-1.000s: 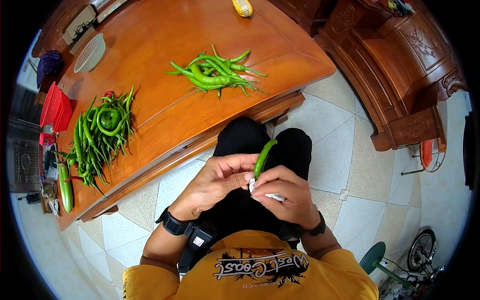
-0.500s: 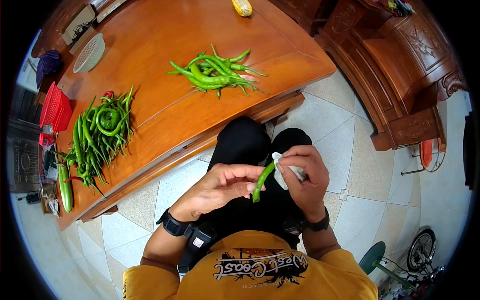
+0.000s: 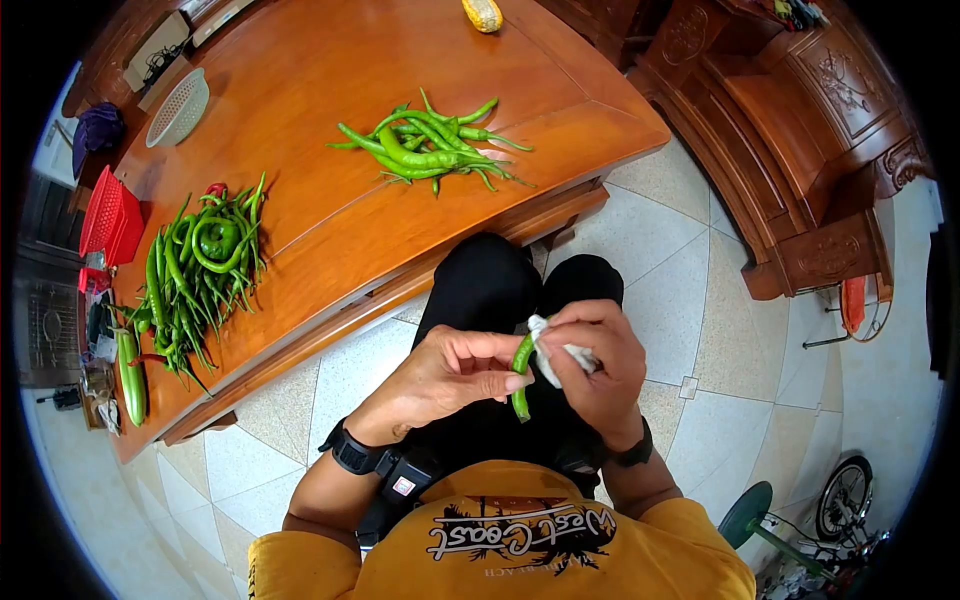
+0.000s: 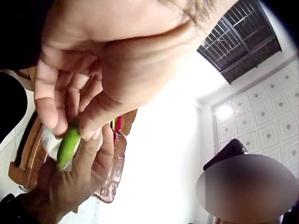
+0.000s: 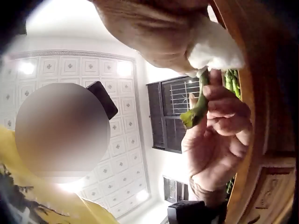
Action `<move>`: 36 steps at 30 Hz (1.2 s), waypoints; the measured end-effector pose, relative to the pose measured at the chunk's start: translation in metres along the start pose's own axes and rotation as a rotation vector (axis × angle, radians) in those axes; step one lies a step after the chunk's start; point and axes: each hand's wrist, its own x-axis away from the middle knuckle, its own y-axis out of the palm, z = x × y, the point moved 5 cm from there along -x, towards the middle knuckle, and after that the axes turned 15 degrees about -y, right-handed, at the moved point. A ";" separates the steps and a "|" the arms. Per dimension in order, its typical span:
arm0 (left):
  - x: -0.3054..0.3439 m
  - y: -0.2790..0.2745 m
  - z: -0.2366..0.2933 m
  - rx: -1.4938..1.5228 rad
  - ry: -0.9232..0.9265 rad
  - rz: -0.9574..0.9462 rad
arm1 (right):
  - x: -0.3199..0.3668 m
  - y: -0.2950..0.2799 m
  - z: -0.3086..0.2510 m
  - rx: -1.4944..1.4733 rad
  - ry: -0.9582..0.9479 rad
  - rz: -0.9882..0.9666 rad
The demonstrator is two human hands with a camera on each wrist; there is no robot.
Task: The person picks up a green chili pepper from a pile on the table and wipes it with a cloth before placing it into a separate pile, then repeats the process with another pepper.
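Observation:
Between thumb and fingers, the left hand (image 3: 440, 378) pinches a green pepper (image 3: 521, 404) above the person's lap. The right hand (image 3: 602, 372) grips a crumpled white cloth or tissue (image 3: 548, 364) against the pepper's upper part. In the left wrist view the pepper (image 4: 68, 148) points down from the left fingertips, with the white material behind it. The right wrist view has the white material (image 5: 216, 49) in the right hand, touching the pepper (image 5: 196, 111) near one end; the pepper's other end sticks out past the left hand (image 5: 217, 140).
On the wooden table (image 3: 300, 100) lie a small pile of green peppers (image 3: 430, 145), a larger pile (image 3: 190, 270), a pale green long vegetable (image 3: 131, 378) and a yellow one (image 3: 484, 14). A white basket (image 3: 180, 106) and red baskets (image 3: 112, 215) stand at the left.
The right hand and the white material have moved up and right from the pepper's lower part to its upper part. The pepper now hangs lower, its bottom end below the left thumb.

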 end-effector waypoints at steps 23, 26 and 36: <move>-0.002 -0.013 0.002 0.072 0.083 0.098 | 0.007 0.017 -0.012 -0.265 -0.032 -0.242; -0.002 -0.011 0.003 0.064 0.098 0.083 | 0.006 0.015 -0.011 -0.255 -0.040 -0.256; -0.001 -0.003 -0.006 0.180 -0.005 -0.012 | -0.001 -0.002 0.001 0.048 -0.077 -0.029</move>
